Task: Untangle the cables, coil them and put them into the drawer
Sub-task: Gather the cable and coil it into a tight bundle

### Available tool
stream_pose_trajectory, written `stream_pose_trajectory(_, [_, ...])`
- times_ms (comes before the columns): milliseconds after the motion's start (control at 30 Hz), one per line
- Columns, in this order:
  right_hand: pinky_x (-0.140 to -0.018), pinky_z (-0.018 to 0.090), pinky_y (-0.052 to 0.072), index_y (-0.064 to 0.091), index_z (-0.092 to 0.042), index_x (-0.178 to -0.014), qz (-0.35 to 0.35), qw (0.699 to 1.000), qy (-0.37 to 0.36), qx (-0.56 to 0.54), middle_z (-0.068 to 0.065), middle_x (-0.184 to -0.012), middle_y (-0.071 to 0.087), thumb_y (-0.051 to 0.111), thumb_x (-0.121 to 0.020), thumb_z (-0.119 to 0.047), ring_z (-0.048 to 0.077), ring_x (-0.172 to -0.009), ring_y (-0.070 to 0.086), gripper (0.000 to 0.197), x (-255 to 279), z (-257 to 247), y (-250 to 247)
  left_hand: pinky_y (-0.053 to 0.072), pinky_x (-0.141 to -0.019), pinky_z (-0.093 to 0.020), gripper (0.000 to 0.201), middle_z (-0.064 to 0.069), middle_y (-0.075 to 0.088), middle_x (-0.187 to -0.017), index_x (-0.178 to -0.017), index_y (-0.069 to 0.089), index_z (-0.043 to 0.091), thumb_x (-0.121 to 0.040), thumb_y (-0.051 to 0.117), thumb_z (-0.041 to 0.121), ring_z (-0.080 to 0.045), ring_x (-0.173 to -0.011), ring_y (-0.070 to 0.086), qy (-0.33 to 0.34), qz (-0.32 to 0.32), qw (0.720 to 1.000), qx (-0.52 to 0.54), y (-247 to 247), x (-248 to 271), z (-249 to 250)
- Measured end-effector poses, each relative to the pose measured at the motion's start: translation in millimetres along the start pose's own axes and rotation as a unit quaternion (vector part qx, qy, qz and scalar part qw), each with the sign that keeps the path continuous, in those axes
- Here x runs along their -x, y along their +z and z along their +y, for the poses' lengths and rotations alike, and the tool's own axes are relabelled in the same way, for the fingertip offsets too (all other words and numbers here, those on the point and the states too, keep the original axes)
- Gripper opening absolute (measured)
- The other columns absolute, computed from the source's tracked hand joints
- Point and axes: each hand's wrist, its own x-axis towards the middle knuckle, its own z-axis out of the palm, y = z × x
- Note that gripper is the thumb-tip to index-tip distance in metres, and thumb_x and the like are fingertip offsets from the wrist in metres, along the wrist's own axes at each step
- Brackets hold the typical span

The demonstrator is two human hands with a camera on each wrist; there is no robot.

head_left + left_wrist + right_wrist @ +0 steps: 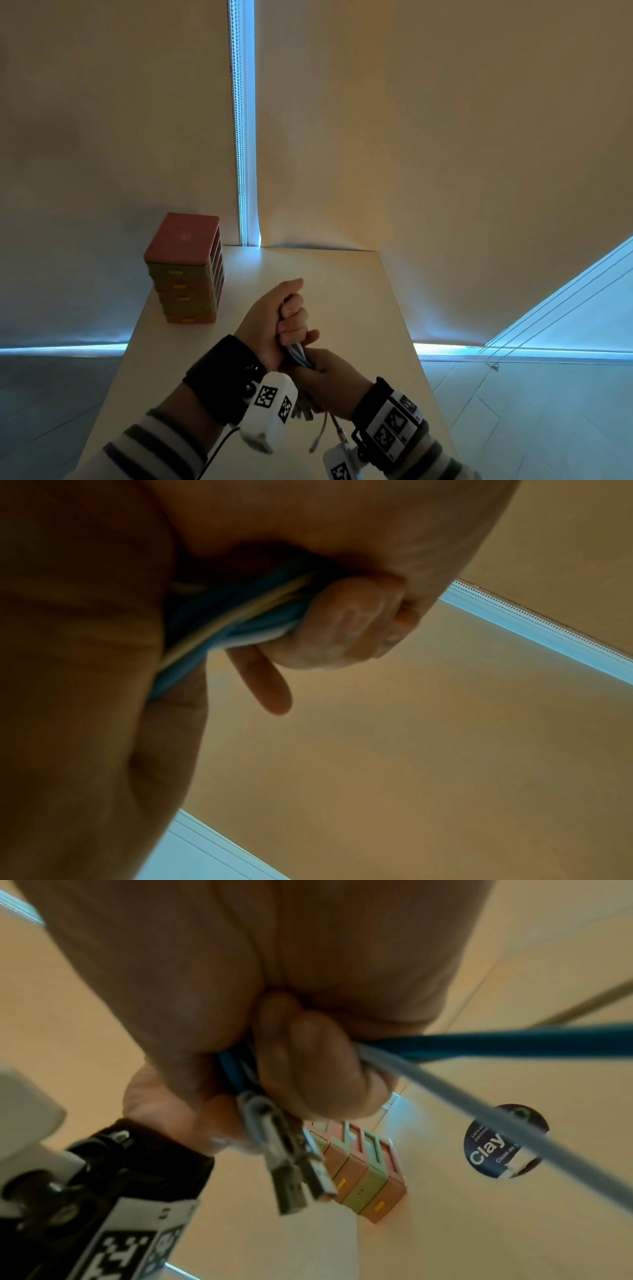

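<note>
A bundle of blue and white cables [299,353] runs between my two hands above the middle of the table. My left hand [274,317] is the upper one and grips the bundle in a fist; in the left wrist view its fingers [342,626] curl round the blue and white strands [232,620]. Just below and nearer to me, my right hand [330,380] grips the same bundle. USB plugs [291,1177] dangle under that hand [308,1069]. A blue cable [514,1042] and a grey cable [479,1104] lead away from it. Loose ends [318,435] hang below it.
A small stack of pink and green drawers [186,274] with yellow handles stands at the table's [342,281] back left corner, all pushed in. It also shows in the right wrist view [363,1172], near a round dark sticker [503,1139]. Drawn blinds hang behind.
</note>
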Motion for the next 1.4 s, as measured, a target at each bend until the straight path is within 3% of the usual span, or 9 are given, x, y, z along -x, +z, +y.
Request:
stream_pose_trajectory(100, [-0.050, 0.026, 0.045, 0.054, -0.018, -0.073, 0.012, 1.000, -0.004, -0.013, -0.009, -0.050, 0.058, 0.052, -0.102, -0.038, 0.010, -0.043, 0.047, 0.036, 0, 7, 2, 0.054, -0.097, -0.045, 0.052, -0.001, 0.037, -0.045, -0.056, 0.044, 0.016, -0.098, 0.056, 0.044, -0.017, -0.037, 0.042, 0.006, -0.008, 1.000, 0.002, -4, 1, -7])
stream_pose_trajectory(267, [-0.054, 0.033, 0.047, 0.053, -0.018, -0.066, 0.070, 0.995, -0.015, -0.071, -0.006, -0.051, 0.056, 0.048, -0.101, -0.032, 0.018, -0.046, 0.046, 0.038, 4, 14, -1, 0.045, -0.112, -0.047, 0.054, -0.015, 0.077, -0.115, -0.121, 0.066, 0.007, -0.098, 0.051, 0.053, -0.027, -0.115, 0.071, 0.037, 0.009, 0.991, -0.129, -12, 11, -28])
stream_pose_trajectory(367, [-0.053, 0.034, 0.049, 0.060, -0.019, -0.072, 0.088, 0.992, -0.016, -0.094, 0.000, -0.059, 0.061, 0.048, -0.097, -0.029, 0.026, -0.054, 0.054, 0.029, 5, 14, -6, 0.044, -0.115, -0.040, 0.034, 0.003, 0.075, -0.126, -0.124, 0.070, 0.026, -0.098, 0.058, 0.044, -0.012, -0.125, 0.065, 0.029, -0.006, 0.968, -0.251, -20, 20, -52])
stream_pose_trajectory(600, [-0.050, 0.027, 0.046, 0.060, -0.016, -0.082, 0.059, 0.997, 0.020, -0.035, -0.002, -0.066, 0.064, 0.053, -0.097, -0.018, 0.012, -0.052, 0.055, 0.016, 4, 15, -5, 0.056, -0.089, -0.018, 0.029, 0.009, 0.077, -0.119, -0.122, 0.070, 0.016, -0.107, 0.048, 0.026, -0.002, -0.113, 0.069, 0.077, 0.029, 0.952, -0.296, -17, 19, -66])
stream_pose_trajectory(767, [-0.067, 0.015, 0.046, 0.063, -0.032, -0.106, 0.083, 0.994, -0.006, 0.070, -0.017, -0.088, 0.065, 0.061, -0.097, -0.038, -0.006, -0.068, 0.058, 0.012, 9, 37, -4, 0.058, -0.079, -0.032, 0.034, -0.012, 0.076, -0.093, -0.103, 0.064, -0.001, -0.108, 0.044, 0.026, -0.028, -0.093, 0.072, 0.139, 0.144, 0.938, -0.283, -28, 14, -50])
stream_pose_trajectory(967, [-0.068, 0.039, 0.044, 0.060, -0.027, -0.102, 0.103, 0.975, -0.018, 0.195, -0.005, -0.072, 0.054, 0.043, -0.105, -0.037, 0.010, -0.064, 0.046, 0.021, 35, 65, -23, 0.065, -0.067, -0.037, 0.026, -0.017, 0.063, -0.094, -0.100, 0.056, 0.005, -0.109, 0.042, 0.025, -0.028, -0.084, 0.065, 0.125, 0.155, 0.884, -0.423, -59, 18, -38])
stream_pose_trajectory(1133, [-0.078, 0.034, 0.045, 0.056, -0.027, -0.109, 0.150, 0.918, -0.035, 0.365, -0.006, -0.099, 0.060, 0.035, -0.107, -0.039, 0.017, -0.087, 0.053, 0.024, 40, 46, -35, 0.044, -0.064, -0.035, 0.017, -0.001, 0.054, -0.077, -0.096, 0.048, 0.015, -0.108, 0.041, 0.026, -0.012, -0.063, 0.049, 0.132, 0.104, 0.774, -0.610, -64, 17, -63])
stream_pose_trajectory(1300, [-0.079, 0.030, 0.039, 0.062, -0.028, -0.111, 0.121, 0.833, -0.151, 0.518, -0.005, -0.102, 0.061, 0.044, -0.104, -0.037, 0.019, -0.090, 0.054, 0.021, 46, 5, -40, 0.048, -0.075, -0.045, 0.014, -0.002, 0.058, -0.089, -0.098, 0.046, 0.019, -0.103, 0.040, 0.030, -0.028, -0.078, 0.059, 0.039, 0.002, 0.651, -0.758, -50, 22, -78])
stream_pose_trajectory(1400, [-0.084, 0.033, 0.044, 0.065, -0.033, -0.109, 0.087, 0.828, -0.178, 0.525, -0.008, -0.101, 0.063, 0.051, -0.100, -0.039, 0.016, -0.092, 0.054, 0.018, 42, -9, -53, 0.049, -0.078, -0.043, 0.013, -0.003, 0.061, -0.093, -0.105, 0.053, 0.018, -0.101, 0.044, 0.026, -0.026, -0.081, 0.058, 0.032, -0.068, 0.646, -0.760, -29, 29, -80])
